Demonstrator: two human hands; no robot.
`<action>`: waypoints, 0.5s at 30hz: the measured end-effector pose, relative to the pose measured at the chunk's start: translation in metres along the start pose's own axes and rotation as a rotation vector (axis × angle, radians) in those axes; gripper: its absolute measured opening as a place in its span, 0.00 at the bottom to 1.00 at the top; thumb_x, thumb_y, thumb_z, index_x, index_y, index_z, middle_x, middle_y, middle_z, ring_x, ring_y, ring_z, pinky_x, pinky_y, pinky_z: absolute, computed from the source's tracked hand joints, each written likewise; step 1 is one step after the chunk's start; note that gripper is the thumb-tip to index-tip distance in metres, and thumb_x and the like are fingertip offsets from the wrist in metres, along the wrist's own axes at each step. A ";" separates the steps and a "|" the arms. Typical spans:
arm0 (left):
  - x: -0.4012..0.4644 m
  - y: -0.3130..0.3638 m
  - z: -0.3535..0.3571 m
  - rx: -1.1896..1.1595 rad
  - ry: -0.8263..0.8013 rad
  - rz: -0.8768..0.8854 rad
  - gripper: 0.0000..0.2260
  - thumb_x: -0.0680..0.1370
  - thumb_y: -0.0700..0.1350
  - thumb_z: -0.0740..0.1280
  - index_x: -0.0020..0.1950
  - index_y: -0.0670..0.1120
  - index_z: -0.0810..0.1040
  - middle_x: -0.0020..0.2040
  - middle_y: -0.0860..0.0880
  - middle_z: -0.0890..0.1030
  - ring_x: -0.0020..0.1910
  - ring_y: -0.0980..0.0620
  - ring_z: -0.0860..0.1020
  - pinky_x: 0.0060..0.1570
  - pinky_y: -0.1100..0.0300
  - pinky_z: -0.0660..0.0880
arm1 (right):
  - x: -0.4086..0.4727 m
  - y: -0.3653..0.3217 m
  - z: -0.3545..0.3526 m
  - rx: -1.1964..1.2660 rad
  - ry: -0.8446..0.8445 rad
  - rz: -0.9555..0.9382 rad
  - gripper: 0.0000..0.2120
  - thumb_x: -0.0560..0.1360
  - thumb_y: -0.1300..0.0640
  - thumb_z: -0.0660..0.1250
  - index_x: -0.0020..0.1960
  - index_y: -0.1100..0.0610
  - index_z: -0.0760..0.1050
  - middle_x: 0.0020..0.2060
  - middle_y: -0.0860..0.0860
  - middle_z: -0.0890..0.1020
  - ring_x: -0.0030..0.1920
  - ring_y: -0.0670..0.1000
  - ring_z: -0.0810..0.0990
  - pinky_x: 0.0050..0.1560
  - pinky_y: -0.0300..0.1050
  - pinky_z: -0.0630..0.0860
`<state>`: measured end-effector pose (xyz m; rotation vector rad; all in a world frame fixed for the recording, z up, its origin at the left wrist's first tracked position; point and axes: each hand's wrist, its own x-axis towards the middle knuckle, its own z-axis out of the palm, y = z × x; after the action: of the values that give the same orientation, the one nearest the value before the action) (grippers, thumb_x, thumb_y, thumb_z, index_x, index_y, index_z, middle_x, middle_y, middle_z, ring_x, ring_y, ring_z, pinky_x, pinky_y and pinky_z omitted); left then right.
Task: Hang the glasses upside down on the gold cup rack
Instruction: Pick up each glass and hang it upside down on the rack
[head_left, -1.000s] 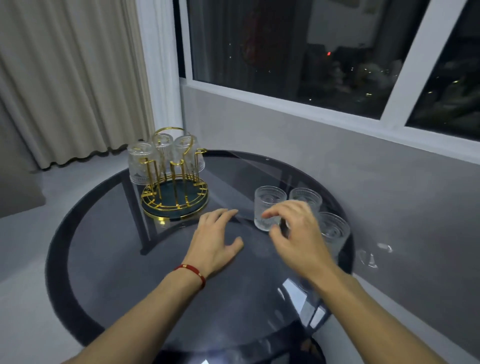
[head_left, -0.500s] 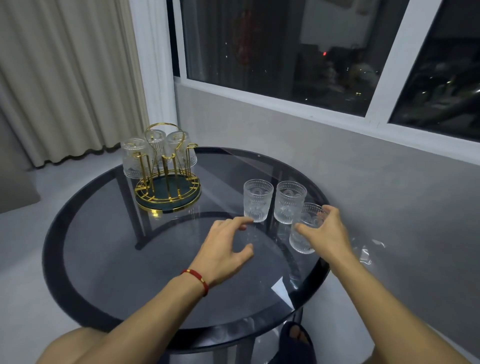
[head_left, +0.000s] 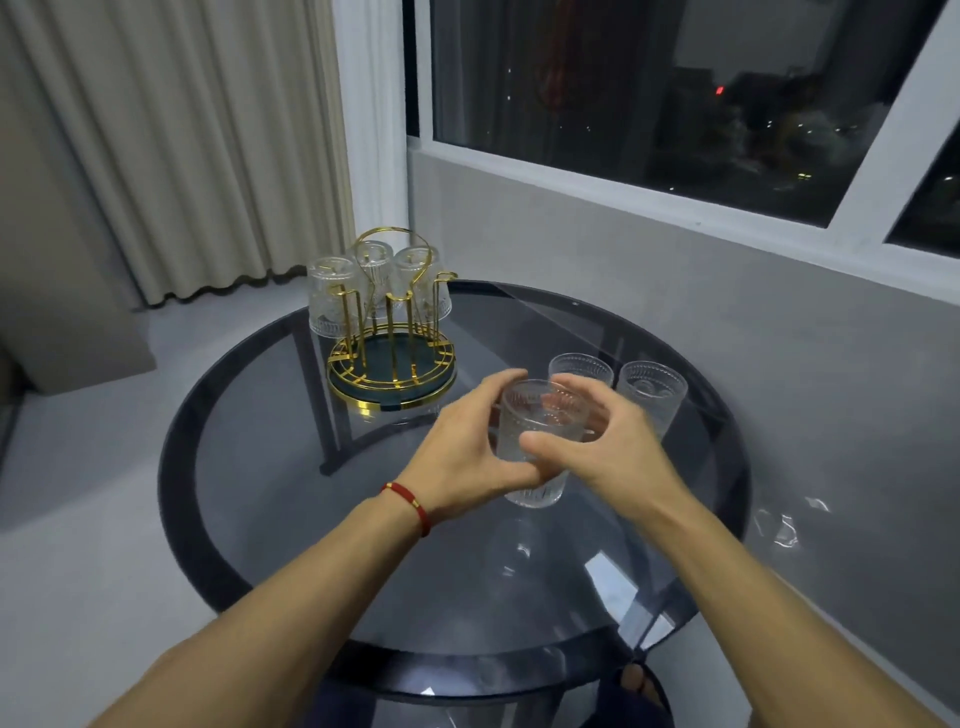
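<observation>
**Both hands holding one glass above surface**

Left hand (head_left: 467, 457) and right hand (head_left: 605, 447) are curling around a clear ribbed drinking glass (head_left: 537, 441), fingers wrapping its sides, mouth facing up, base lifting clear of the round dark glass surface (head_left: 270, 499). Two matching upright glasses (head_left: 652, 389) are standing just behind. The gold wire cup rack (head_left: 392, 332) is carrying three inverted glasses, farther left.

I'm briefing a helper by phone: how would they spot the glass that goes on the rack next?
On the round glass table, right of the gold cup rack, are three upright glasses. It is the nearest glass, the only one held between both hands.
</observation>
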<state>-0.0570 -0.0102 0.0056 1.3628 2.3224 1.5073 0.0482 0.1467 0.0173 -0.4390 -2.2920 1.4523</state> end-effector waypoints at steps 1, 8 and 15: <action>0.003 -0.004 -0.008 -0.013 0.016 -0.003 0.41 0.65 0.57 0.81 0.74 0.51 0.68 0.62 0.58 0.79 0.59 0.64 0.78 0.56 0.67 0.76 | 0.005 -0.001 0.005 0.043 -0.036 0.000 0.40 0.60 0.40 0.82 0.71 0.41 0.76 0.62 0.40 0.85 0.63 0.38 0.81 0.64 0.41 0.76; 0.012 -0.038 -0.041 -0.163 0.353 -0.209 0.37 0.60 0.57 0.83 0.65 0.53 0.72 0.60 0.55 0.79 0.59 0.59 0.78 0.61 0.56 0.78 | 0.045 0.000 0.061 0.514 -0.169 0.350 0.23 0.84 0.41 0.61 0.70 0.54 0.78 0.58 0.54 0.88 0.58 0.55 0.86 0.61 0.55 0.81; 0.015 -0.071 -0.061 -0.317 0.375 -0.335 0.36 0.59 0.56 0.83 0.63 0.56 0.71 0.62 0.55 0.79 0.62 0.62 0.77 0.65 0.50 0.75 | 0.072 0.000 0.095 0.937 -0.218 0.540 0.19 0.83 0.51 0.66 0.66 0.64 0.80 0.51 0.62 0.89 0.51 0.63 0.88 0.51 0.58 0.86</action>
<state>-0.1401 -0.0529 -0.0108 0.6248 2.2136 2.0292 -0.0603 0.1048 -0.0087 -0.6297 -1.3853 2.7072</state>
